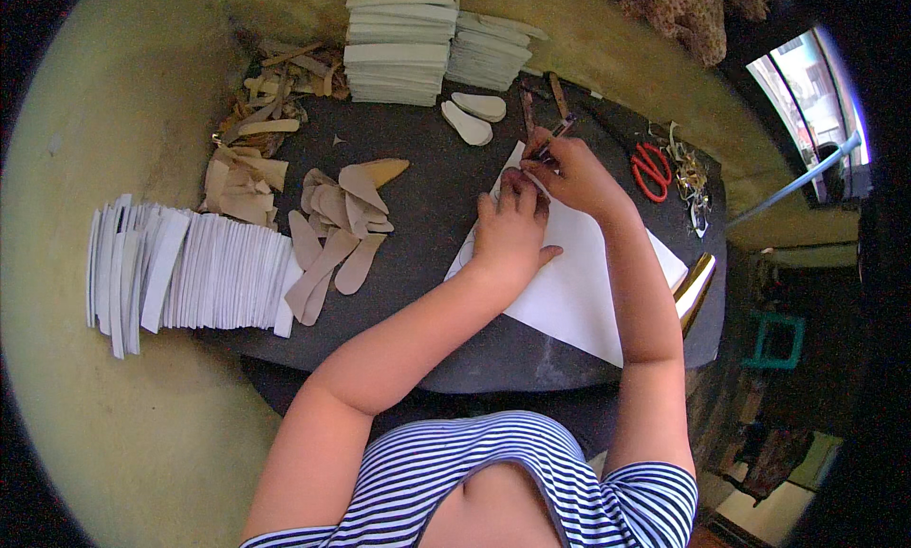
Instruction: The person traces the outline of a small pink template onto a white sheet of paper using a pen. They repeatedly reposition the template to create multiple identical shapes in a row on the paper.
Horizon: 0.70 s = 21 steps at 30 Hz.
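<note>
A large white sheet [569, 297] lies at a slant on the dark table. My left hand [512, 221] rests flat on its upper part, fingers apart and thumb out to the side. A thin curved outline shows on the sheet's left edge, beside that wrist. Just beyond those fingertips, my right hand [569, 173] is closed around a slim pen [564, 126], at the sheet's far corner. The pen's tip is hidden by my fingers. Whatever may lie under my left palm cannot be seen.
Red-handled scissors [652, 172] and scraps [696, 183] lie right. Two white insoles [467, 121] sit before tall white stacks [399, 50]. Beige sole-shaped pieces [346, 211] are heaped left, near a long row of white strips [204, 268]. A gold-white roll [696, 290] borders the right edge.
</note>
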Each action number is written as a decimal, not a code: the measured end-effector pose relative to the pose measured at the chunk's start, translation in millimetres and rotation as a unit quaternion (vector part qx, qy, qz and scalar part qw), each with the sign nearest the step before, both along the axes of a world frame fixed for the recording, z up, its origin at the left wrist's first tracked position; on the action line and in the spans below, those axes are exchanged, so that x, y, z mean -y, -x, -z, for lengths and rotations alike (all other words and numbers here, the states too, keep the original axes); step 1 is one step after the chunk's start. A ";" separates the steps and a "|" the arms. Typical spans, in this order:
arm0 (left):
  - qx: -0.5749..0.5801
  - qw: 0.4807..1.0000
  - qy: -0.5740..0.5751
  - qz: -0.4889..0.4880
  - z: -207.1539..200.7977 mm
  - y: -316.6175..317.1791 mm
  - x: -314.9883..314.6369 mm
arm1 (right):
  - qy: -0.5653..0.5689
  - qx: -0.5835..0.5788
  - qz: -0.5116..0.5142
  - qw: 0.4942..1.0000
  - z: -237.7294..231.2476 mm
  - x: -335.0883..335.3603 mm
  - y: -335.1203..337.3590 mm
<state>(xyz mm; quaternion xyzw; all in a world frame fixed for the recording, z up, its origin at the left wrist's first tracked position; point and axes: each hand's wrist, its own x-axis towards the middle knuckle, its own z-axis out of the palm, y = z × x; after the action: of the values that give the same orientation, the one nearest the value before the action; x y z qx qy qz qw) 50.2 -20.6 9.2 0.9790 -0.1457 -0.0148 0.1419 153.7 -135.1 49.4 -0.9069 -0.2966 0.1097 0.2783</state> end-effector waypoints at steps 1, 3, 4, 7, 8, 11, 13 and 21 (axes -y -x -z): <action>-0.004 1.000 -0.008 0.002 -0.9 -0.1 -0.8 | -0.003 0.005 -0.003 1.000 0.2 -0.2 -0.1; 0.035 0.999 -0.006 -0.010 5.4 2.3 -0.3 | -0.007 -0.015 0.013 1.000 0.6 5.0 3.8; 0.056 0.998 -0.001 -0.013 5.0 2.1 0.8 | -0.006 -0.023 0.024 0.999 -0.7 10.6 5.7; 0.042 0.999 0.003 -0.008 3.1 2.0 0.4 | -0.072 -0.034 0.018 0.997 5.8 26.0 10.9; 0.049 0.999 0.002 -0.010 3.7 1.6 0.7 | -0.068 -0.034 0.020 0.997 6.2 27.1 10.7; 0.054 0.998 -0.008 -0.009 4.1 2.5 -1.2 | -0.050 -0.038 0.031 0.998 7.7 19.3 9.9; 0.045 0.999 -0.018 -0.005 0.4 2.8 -3.7 | -0.020 -0.045 0.042 0.998 5.4 13.8 7.8; 0.048 0.999 -0.007 -0.008 -0.9 2.5 -1.9 | -0.078 -0.001 0.015 0.997 8.0 31.2 17.3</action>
<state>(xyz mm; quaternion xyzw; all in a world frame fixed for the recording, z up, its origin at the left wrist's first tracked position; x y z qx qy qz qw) 47.6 -18.7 10.1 0.9806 -0.1447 0.0322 0.1281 136.4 -166.4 41.4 -0.8866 -0.2902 0.0831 0.3505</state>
